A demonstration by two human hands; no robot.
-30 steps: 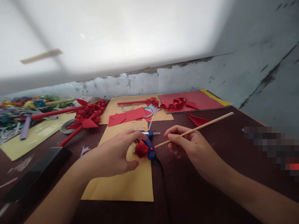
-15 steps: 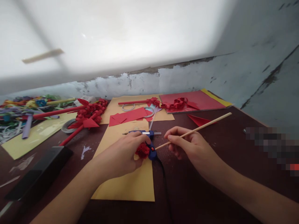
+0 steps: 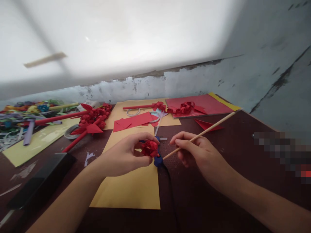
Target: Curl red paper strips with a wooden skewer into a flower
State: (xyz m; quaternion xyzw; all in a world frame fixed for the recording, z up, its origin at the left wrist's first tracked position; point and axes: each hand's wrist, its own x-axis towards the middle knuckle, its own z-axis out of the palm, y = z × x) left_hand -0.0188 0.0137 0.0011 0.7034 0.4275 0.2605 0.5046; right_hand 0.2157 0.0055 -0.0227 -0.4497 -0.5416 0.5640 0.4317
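Note:
My left hand curls its fingers and thumb around a small red paper flower. In my right hand a thin wooden stick is pinched between thumb and fingers, slanting up to the right. Its lower end comes close to the blue handle of a glue gun; whether they touch I cannot tell. The glue gun lies on the table behind the flower, mostly covered by my left hand, with a clear glue stick poking out and a black cord running toward me. Under my left hand is a yellow paper sheet.
Red paper flowers on stems and a black box-like object are at left, with colourful paper strips beyond. Tape rolls, red paper pieces and a red folder lie along the back, near the wall.
My left hand has turned and lifted slightly, bringing the red paper flower up and more into view. The stick in my right hand has tilted a little, its upper end shifting left.

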